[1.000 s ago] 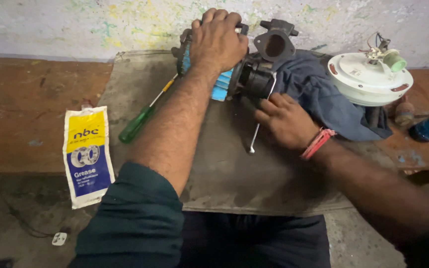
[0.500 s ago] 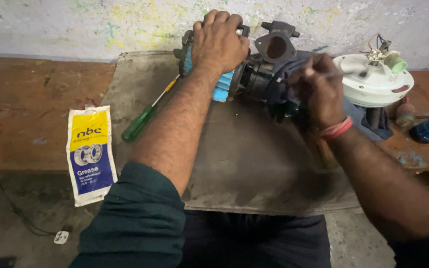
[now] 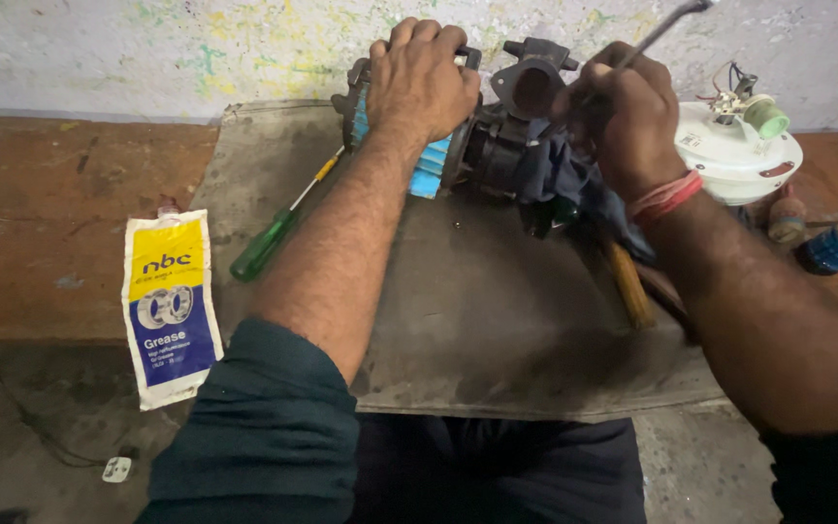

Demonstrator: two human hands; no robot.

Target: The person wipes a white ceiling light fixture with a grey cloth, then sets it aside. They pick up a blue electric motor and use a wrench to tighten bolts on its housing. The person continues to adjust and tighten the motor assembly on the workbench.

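A small dark pump motor (image 3: pixel 497 146) with blue fins is laid on its side on a grey mat (image 3: pixel 497 330), spread over a worn brown bench (image 3: pixel 41 223) against a paint-flecked wall (image 3: pixel 147 49). It is pressed down by the left hand (image 3: pixel 424 82), fingers curled over its casing. A thin metal rod (image 3: pixel 657 34) is gripped in the closed right hand (image 3: pixel 618 116) above a dark cloth (image 3: pixel 560 180).

left hand (image 3: pixel 426 78) palm-down, right hand (image 3: pixel 621 114) fisted, raised
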